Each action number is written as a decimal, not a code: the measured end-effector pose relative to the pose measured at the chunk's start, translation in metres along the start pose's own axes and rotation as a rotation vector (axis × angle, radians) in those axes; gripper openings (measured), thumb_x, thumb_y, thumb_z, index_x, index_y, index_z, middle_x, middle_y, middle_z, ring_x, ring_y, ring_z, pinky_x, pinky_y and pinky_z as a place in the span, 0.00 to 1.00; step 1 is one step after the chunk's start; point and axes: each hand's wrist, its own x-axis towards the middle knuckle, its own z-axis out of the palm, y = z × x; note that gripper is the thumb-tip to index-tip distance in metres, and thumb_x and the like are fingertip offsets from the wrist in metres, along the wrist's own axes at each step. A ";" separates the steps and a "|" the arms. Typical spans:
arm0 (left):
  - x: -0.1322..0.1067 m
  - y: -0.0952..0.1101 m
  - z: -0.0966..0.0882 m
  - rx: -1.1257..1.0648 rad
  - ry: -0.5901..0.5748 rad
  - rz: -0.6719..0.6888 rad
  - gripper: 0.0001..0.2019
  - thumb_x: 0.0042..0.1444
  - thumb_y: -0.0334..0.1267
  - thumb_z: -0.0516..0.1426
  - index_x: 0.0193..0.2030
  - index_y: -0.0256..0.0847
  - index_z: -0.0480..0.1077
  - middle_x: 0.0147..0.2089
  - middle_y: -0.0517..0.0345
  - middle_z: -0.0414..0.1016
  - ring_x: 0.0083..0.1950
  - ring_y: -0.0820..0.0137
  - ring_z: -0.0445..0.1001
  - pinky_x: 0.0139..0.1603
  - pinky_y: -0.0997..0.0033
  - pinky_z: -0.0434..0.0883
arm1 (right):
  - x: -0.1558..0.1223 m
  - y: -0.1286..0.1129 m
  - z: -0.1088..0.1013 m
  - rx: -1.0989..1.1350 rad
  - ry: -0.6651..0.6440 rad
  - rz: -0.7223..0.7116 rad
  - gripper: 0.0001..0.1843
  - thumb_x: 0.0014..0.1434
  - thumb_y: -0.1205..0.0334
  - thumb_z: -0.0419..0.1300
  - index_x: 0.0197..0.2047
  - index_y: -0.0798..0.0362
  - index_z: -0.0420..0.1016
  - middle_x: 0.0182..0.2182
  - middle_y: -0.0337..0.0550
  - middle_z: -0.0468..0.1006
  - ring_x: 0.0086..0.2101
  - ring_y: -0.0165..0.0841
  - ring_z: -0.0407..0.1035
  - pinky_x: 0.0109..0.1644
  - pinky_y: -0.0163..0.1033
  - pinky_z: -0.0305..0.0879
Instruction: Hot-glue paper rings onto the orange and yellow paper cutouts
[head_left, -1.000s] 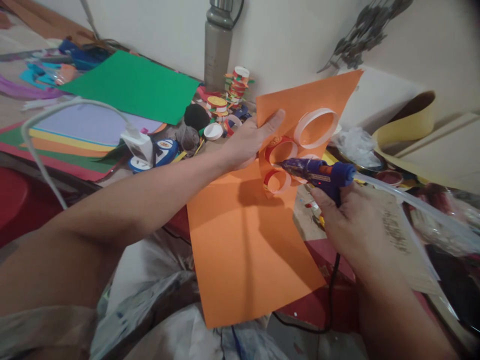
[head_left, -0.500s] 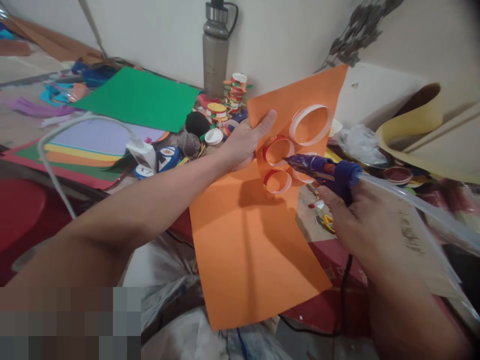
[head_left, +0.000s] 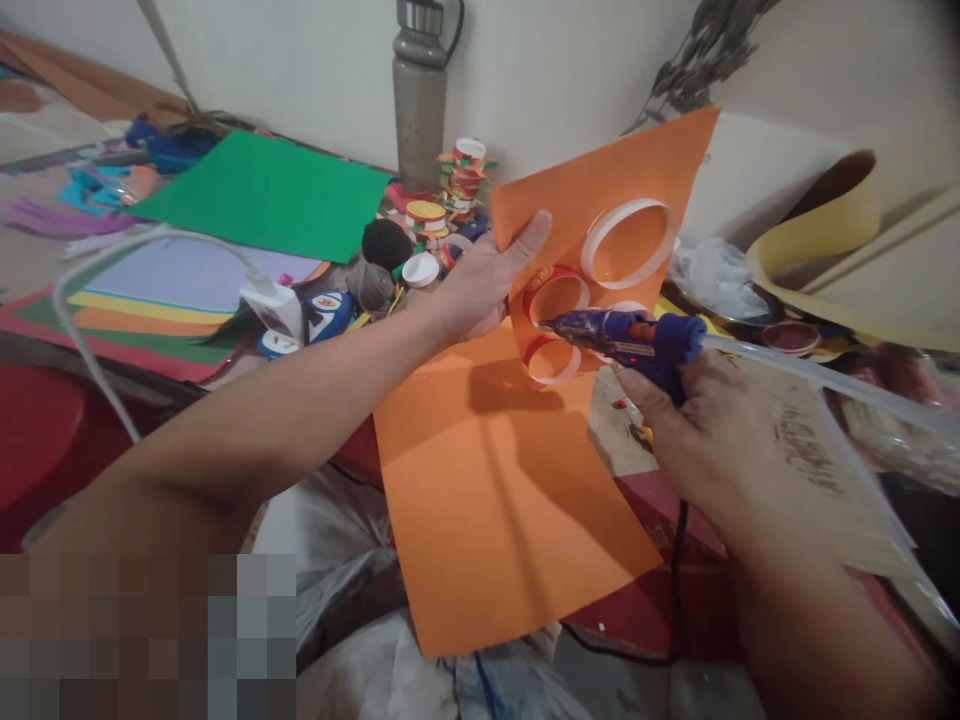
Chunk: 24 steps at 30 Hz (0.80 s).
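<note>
My left hand [head_left: 487, 275] grips the left edge of an orange paper sheet [head_left: 547, 215], thumb on its front, holding it up at a tilt. Several paper rings stand on this sheet: a large white ring [head_left: 590, 250] and smaller red-and-white rings, one red ring [head_left: 536, 290] among them. My right hand [head_left: 697, 410] is wrapped around a blue hot glue gun [head_left: 667, 350] with a long clear glue stick [head_left: 795, 366] out of its back. Its nozzle points into the red ring; whether it touches the paper I cannot tell. Below lies another orange sheet [head_left: 510, 520], over my lap and the table edge.
A grey bottle [head_left: 420, 110] stands by the wall. To the left are a green sheet [head_left: 277, 195], stacked coloured papers [head_left: 165, 275] and a white plug [head_left: 274, 305] with its cable. Small paper rings and pompoms crowd the middle. The glue gun's black cord [head_left: 679, 570] hangs down right.
The glue gun has moved slightly left and down, its nozzle now deeper over the red ring. The raised orange sheet has turned a little. The whole view has shifted slightly.
</note>
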 end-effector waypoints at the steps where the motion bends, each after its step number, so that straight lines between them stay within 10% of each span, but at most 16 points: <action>1: 0.001 -0.001 -0.002 -0.004 -0.001 -0.011 0.18 0.82 0.33 0.50 0.70 0.34 0.74 0.66 0.52 0.86 0.78 0.60 0.76 0.79 0.53 0.74 | 0.000 0.000 0.002 0.009 0.005 0.007 0.37 0.71 0.21 0.47 0.31 0.44 0.69 0.24 0.44 0.72 0.29 0.43 0.69 0.36 0.48 0.66; 24: 0.003 -0.024 -0.014 -0.044 0.021 -0.264 0.18 0.82 0.44 0.52 0.68 0.40 0.75 0.57 0.45 0.90 0.61 0.60 0.89 0.70 0.54 0.82 | -0.006 -0.009 0.022 0.044 0.092 0.130 0.33 0.73 0.30 0.50 0.54 0.48 0.80 0.40 0.57 0.84 0.42 0.54 0.78 0.45 0.56 0.72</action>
